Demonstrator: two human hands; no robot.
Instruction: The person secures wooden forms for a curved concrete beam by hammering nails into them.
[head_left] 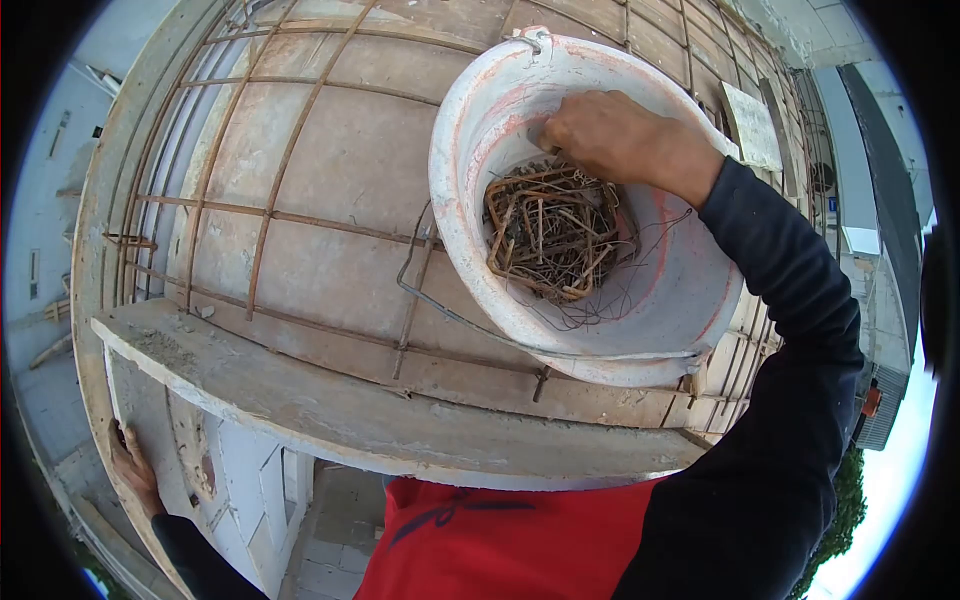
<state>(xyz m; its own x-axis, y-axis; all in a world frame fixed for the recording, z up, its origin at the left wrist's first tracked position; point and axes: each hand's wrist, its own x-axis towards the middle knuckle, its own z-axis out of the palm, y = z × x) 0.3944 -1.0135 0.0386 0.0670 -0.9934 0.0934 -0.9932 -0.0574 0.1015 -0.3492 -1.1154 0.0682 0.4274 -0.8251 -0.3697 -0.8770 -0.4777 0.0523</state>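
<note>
A whitish bucket (690, 270) stands tilted towards me on the rebar grid, its inside smeared with red. At its bottom lies a tangle of rusty bent rebar pieces and thin tie wire (555, 230). My right hand (610, 135) is inside the bucket above that tangle, its fingers curled together; whatever they may hold is hidden. The wire handle (470, 320) hangs down over the near side of the rim. Far to the left, my left hand (135, 465) grips the edge of a wooden board (92, 400), with some fingers partly out of sight.
Rusty rebar (330, 228) crosses the panelled deck (330, 160) in a grid. A cement-stained plank (400, 415) runs along the near edge, between the deck and my red shirt. Below it is a drop to a lower floor (345, 520). A pale block (750, 125) lies beyond the bucket.
</note>
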